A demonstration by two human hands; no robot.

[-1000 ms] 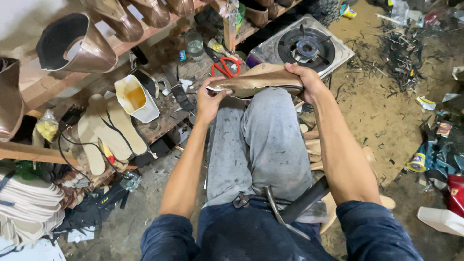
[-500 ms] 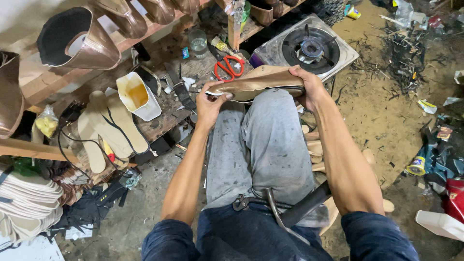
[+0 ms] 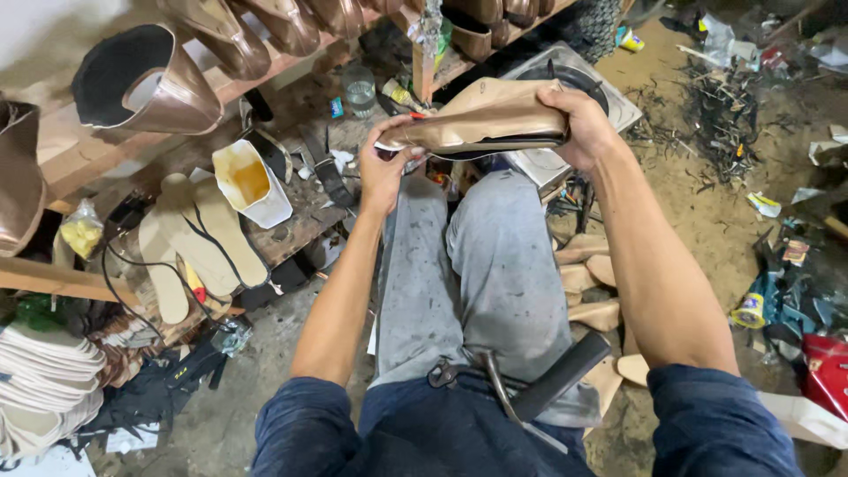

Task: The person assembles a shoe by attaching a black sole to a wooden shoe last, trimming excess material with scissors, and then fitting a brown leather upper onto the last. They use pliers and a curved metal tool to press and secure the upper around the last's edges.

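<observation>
The tan shoe (image 3: 490, 119) is held up above the knees, sole side toward the lap, its upper already shaped over the form while the toe end seems still to need working, as far as I can judge. The right hand (image 3: 579, 124) grips its heel end from above, arm stretched forward; the left hand (image 3: 386, 168) pinches the toe end, elbow bent. Below lie the bench (image 3: 300, 221), a white glue tub (image 3: 247, 181), insoles (image 3: 190, 238) and a burner (image 3: 609, 97).

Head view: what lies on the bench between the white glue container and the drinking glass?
In the head view, between the white glue container and the drinking glass lie dark hand tools and small scraps on the wooden bench.
</observation>
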